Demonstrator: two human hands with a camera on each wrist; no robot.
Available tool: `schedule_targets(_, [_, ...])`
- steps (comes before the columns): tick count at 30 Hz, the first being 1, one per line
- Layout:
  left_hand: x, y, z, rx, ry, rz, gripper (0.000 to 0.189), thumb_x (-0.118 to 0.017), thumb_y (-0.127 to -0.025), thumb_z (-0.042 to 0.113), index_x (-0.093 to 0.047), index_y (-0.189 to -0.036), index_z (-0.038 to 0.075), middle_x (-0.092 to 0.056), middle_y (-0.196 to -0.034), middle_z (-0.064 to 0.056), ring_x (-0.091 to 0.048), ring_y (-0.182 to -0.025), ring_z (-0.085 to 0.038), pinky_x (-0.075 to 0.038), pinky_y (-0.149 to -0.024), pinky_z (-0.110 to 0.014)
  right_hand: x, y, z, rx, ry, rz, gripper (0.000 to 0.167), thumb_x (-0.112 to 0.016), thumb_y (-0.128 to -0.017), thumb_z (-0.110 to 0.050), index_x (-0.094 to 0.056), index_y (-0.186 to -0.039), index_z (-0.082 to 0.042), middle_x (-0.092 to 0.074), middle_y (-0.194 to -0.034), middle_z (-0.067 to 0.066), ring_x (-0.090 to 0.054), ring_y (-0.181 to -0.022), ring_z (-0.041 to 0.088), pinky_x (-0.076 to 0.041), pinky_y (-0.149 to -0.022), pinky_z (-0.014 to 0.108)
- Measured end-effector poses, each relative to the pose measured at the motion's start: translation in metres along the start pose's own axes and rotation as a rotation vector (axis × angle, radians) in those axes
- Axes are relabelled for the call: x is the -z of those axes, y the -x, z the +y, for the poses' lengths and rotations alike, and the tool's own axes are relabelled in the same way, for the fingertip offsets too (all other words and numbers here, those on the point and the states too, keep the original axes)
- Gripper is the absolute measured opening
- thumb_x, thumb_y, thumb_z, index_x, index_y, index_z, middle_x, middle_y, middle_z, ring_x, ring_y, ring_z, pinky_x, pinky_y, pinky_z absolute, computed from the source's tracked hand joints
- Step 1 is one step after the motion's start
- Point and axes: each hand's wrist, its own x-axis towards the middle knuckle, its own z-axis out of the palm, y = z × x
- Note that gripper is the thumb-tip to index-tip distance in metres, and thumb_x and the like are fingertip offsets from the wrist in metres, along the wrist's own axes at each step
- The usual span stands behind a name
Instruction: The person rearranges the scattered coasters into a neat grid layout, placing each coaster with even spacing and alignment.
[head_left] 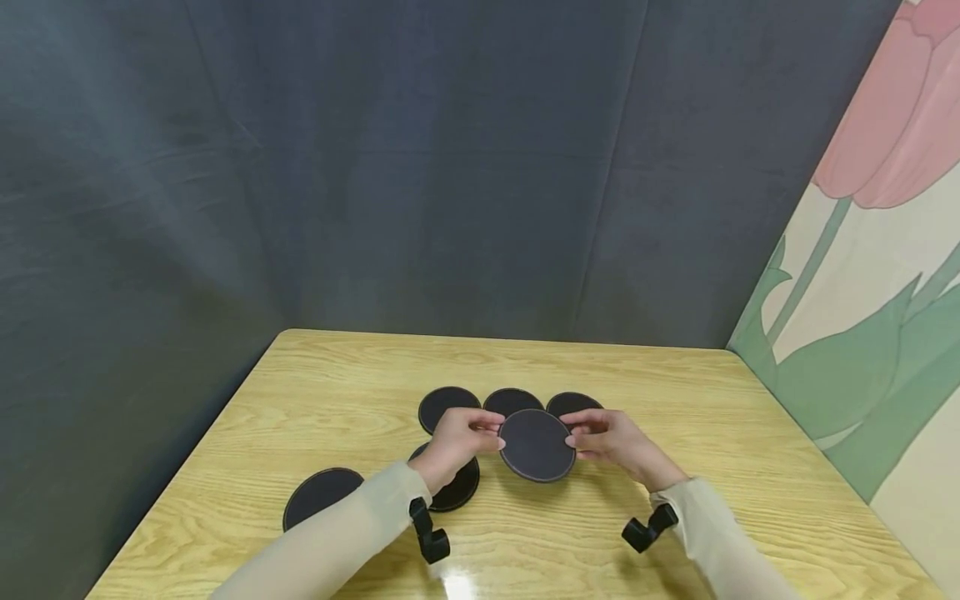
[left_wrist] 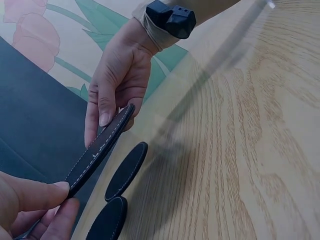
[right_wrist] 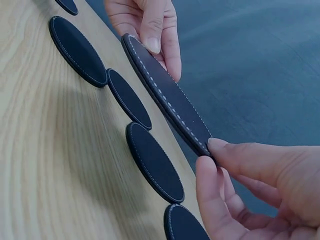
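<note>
A round black coaster [head_left: 537, 446] with pale stitching round its edge is held up over the table, tilted. My left hand [head_left: 453, 446] pinches its left edge between thumb and fingers. On the opposite edge, my right hand [head_left: 617, 446] has the same kind of pinch. The right wrist view shows the coaster's stitched rim [right_wrist: 165, 100] raised above the wood. Behind it, three like coasters lie in a row: a left one [head_left: 442, 404], a middle one [head_left: 513, 400] and a right one [head_left: 573, 402], partly covered by the hands and the held coaster.
Another coaster [head_left: 459, 490] lies partly under my left wrist. Farther left, one more coaster [head_left: 318, 493] is partly covered by my sleeve. The wooden table [head_left: 337, 375] meets a dark curtain [head_left: 450, 208] at the back and a tulip-painted wall [head_left: 862, 375] on the right.
</note>
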Motion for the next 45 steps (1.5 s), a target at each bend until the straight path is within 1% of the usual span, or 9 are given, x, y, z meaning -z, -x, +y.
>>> schedule_targets(5, [0.007,0.002,-0.004,0.026,0.023,0.001,0.036,-0.073,-0.079,-0.004,-0.07,-0.114,0.0,-0.064,-0.101,-0.012,-0.062,-0.086,-0.014,-0.056,-0.077,-0.028,-0.005,-0.004,0.002,0.005,0.008,-0.009,0.052,-0.072,-0.086,-0.008,-0.053,-0.132,0.009,-0.06,-0.09,0.002,-0.065,-0.082,0.01,-0.058,-0.076,0.027])
schedule_targets(10, [0.011,0.005,-0.006,0.044,0.026,0.002,0.037,-0.072,-0.08,-0.005,-0.068,-0.117,-0.001,-0.063,-0.104,-0.013,-0.062,-0.087,-0.013,-0.057,-0.078,-0.029,-0.011,-0.008,0.005,0.015,0.001,-0.022,0.053,-0.073,-0.085,-0.007,-0.053,-0.131,0.009,-0.062,-0.088,0.001,-0.066,-0.08,0.01,-0.058,-0.077,0.028])
schedule_targets(17, [0.011,0.007,-0.009,0.092,0.084,-0.001,0.038,-0.069,-0.081,-0.008,-0.064,-0.119,-0.007,-0.063,-0.103,-0.019,-0.066,-0.075,-0.012,-0.059,-0.07,-0.031,-0.018,-0.011,0.012,0.02,-0.031,-0.035,0.051,-0.072,-0.084,-0.002,-0.053,-0.129,0.012,-0.064,-0.085,-0.001,-0.067,-0.077,0.009,-0.058,-0.075,0.027])
schedule_targets(25, [0.011,0.008,-0.015,0.108,0.104,-0.02,0.038,-0.067,-0.081,-0.01,-0.064,-0.118,-0.009,-0.061,-0.105,-0.02,-0.065,-0.073,-0.012,-0.059,-0.068,-0.028,-0.022,-0.011,0.02,0.002,-0.034,-0.038,0.05,-0.071,-0.085,-0.001,-0.053,-0.129,0.012,-0.064,-0.085,0.0,-0.067,-0.077,0.011,-0.058,-0.073,0.026])
schedule_targets(32, [0.01,0.01,-0.019,0.11,0.061,-0.022,0.035,-0.067,-0.081,-0.01,-0.065,-0.116,-0.007,-0.061,-0.105,-0.019,-0.066,-0.074,-0.014,-0.059,-0.067,-0.028,-0.026,-0.013,0.026,-0.013,-0.008,-0.015,0.046,-0.071,-0.083,0.002,-0.056,-0.126,0.012,-0.063,-0.085,0.003,-0.067,-0.076,0.01,-0.059,-0.071,0.026])
schedule_targets(36, [0.009,0.01,-0.021,0.113,0.035,-0.022,0.035,-0.067,-0.081,-0.011,-0.065,-0.115,-0.008,-0.061,-0.104,-0.02,-0.067,-0.075,-0.016,-0.059,-0.067,-0.03,-0.027,-0.013,0.027,-0.024,0.002,-0.018,0.045,-0.07,-0.084,0.002,-0.056,-0.126,0.011,-0.065,-0.084,0.003,-0.068,-0.075,0.01,-0.059,-0.07,0.026])
schedule_targets(41, [0.007,0.01,-0.02,0.121,0.038,-0.018,0.033,-0.068,-0.078,-0.013,-0.067,-0.111,-0.008,-0.063,-0.099,-0.018,-0.066,-0.072,-0.015,-0.059,-0.065,-0.03,-0.028,-0.014,0.029,-0.036,0.017,-0.018,0.044,-0.07,-0.084,0.002,-0.056,-0.126,0.011,-0.066,-0.082,0.003,-0.068,-0.073,0.01,-0.059,-0.068,0.026])
schedule_targets(45, [0.007,0.009,-0.023,0.122,0.022,-0.019,0.034,-0.069,-0.076,-0.014,-0.068,-0.109,-0.008,-0.064,-0.096,-0.016,-0.065,-0.071,-0.014,-0.059,-0.065,-0.029,-0.03,-0.014,0.029,-0.03,0.033,-0.025,0.045,-0.071,-0.084,0.003,-0.055,-0.125,0.013,-0.066,-0.082,0.005,-0.068,-0.072,0.01,-0.059,-0.067,0.027])
